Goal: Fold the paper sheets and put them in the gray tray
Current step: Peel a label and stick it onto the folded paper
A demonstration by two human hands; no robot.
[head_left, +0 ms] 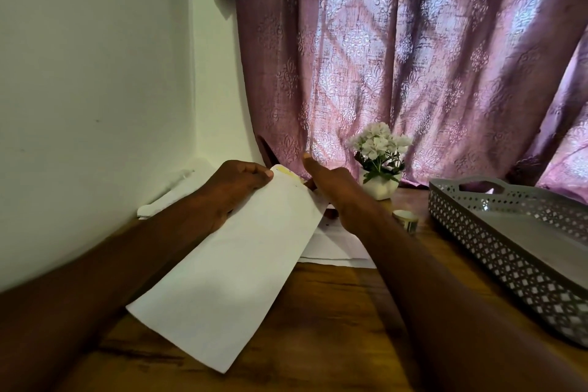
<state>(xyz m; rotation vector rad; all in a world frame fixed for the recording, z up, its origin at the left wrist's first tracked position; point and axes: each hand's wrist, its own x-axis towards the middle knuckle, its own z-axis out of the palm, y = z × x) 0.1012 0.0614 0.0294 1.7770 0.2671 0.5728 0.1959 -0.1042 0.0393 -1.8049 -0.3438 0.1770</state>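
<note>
A folded white paper sheet (pixel 235 267) is held slanted above the wooden table. My left hand (pixel 237 183) pinches its far top corner, thumb on top. My right hand (pixel 327 188) is at the sheet's far right edge with the thumb raised; its fingers are hidden behind the paper, so the grip there is unclear. More flat white sheets (pixel 337 245) lie on the table under my right forearm. The gray perforated tray (pixel 496 251) stands at the right and shows nothing inside.
A white pot of white flowers (pixel 380 162) stands at the back by the purple curtain (pixel 413 57). A small tape roll (pixel 405 219) lies between the flat sheets and the tray. Another paper pile (pixel 171 192) leans by the left wall. The wooden table (pixel 334 328) fills the foreground.
</note>
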